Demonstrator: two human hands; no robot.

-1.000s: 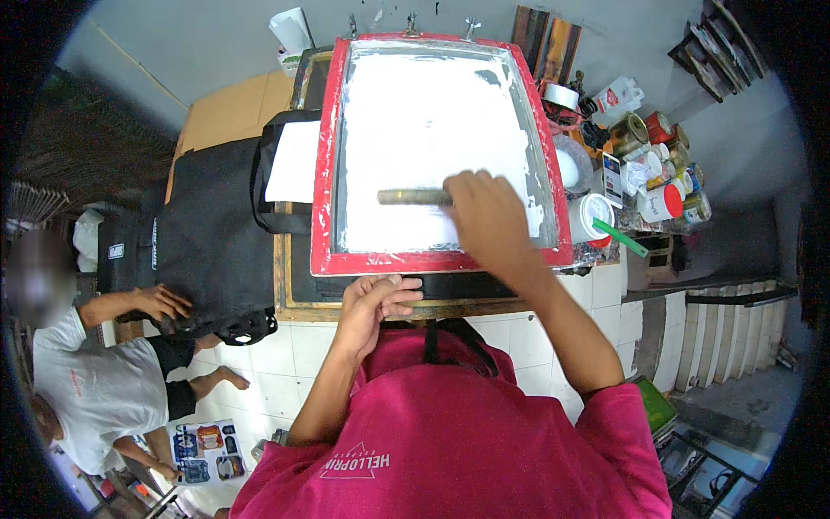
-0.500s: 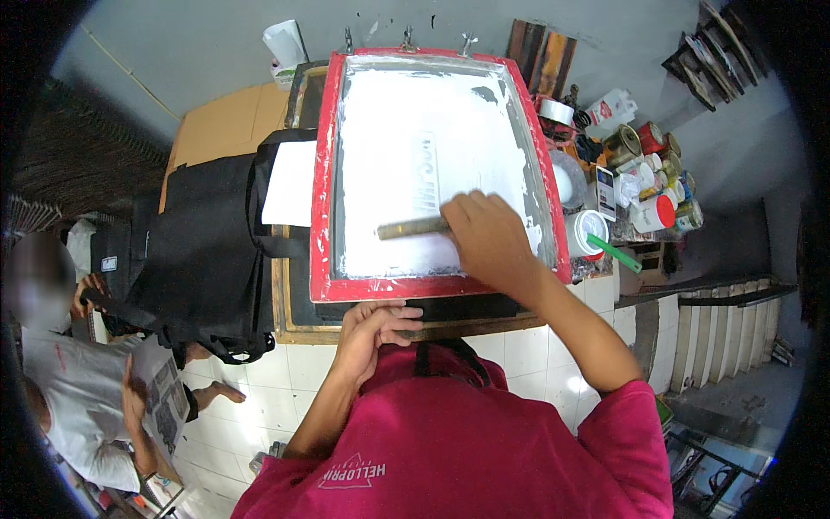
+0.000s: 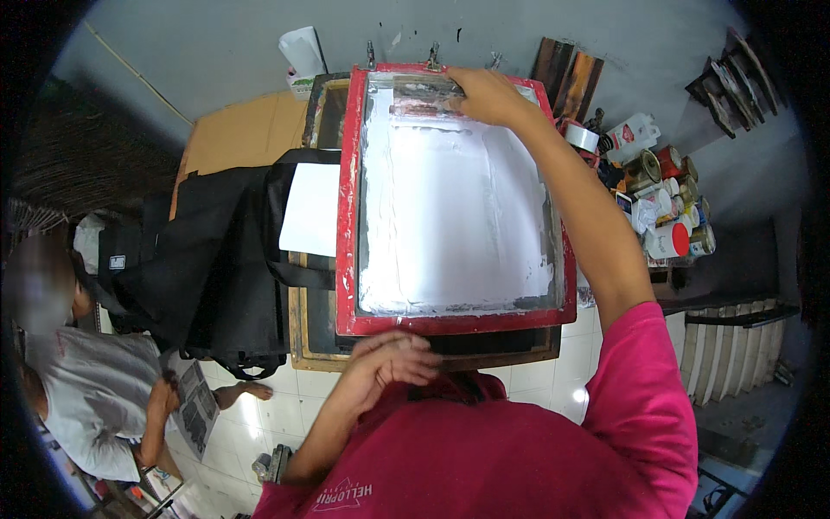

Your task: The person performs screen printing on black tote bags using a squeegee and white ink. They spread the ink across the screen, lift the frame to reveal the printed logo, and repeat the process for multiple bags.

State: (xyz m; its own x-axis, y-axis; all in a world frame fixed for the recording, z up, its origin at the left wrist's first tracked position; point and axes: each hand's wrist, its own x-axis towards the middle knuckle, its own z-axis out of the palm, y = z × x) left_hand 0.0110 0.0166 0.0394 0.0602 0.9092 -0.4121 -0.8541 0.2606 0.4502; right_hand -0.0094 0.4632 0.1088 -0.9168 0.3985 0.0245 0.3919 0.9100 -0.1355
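A silk-screen frame (image 3: 347, 216) with red edges lies before me, its mesh coated with white ink (image 3: 458, 233). At the far end of the mesh, my right hand (image 3: 488, 97) is closed on a squeegee (image 3: 419, 107), a flat ink-smeared bar that lies across the screen. Its lower edge is hidden by ink and my fingers. My left hand (image 3: 389, 363) hovers just off the frame's near edge, slightly blurred, fingers loosely stretched and nothing seen in them. Metal clamps (image 3: 434, 57) stand along the far edge of the frame.
Black fabric bags (image 3: 225, 259) and a white sheet (image 3: 309, 208) lie left of the frame. Paint cans and tubs (image 3: 670, 240) crowd the right side. A person (image 3: 95, 398) sits at the lower left with a printed sheet. Boards (image 3: 577, 85) lean on the wall.
My right hand has carried the squeegee from the near part of the screen to its far end. My left hand has shifted slightly, and the whole view has tilted a little.
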